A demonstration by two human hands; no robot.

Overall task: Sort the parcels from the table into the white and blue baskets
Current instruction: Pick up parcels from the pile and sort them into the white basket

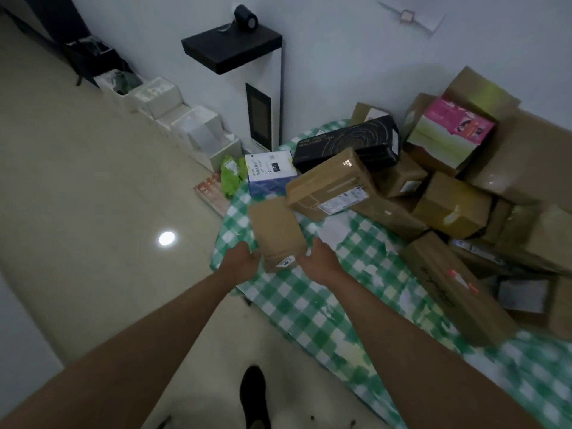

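Observation:
A small brown cardboard parcel with a white label at its near end lies at the table's near-left edge. My left hand holds its left side and my right hand holds its right side. The table wears a green and white checked cloth. Behind the parcel lie a bigger brown box, a white and blue box and a black box. Several more brown parcels are piled to the right, with a pink and green box on top. No white or blue basket is in view.
A tall white cabinet with a black top stands against the wall behind the table. White boxes line the wall on the floor to the left. A green bag lies beside the table. My shoe is on the tiled floor.

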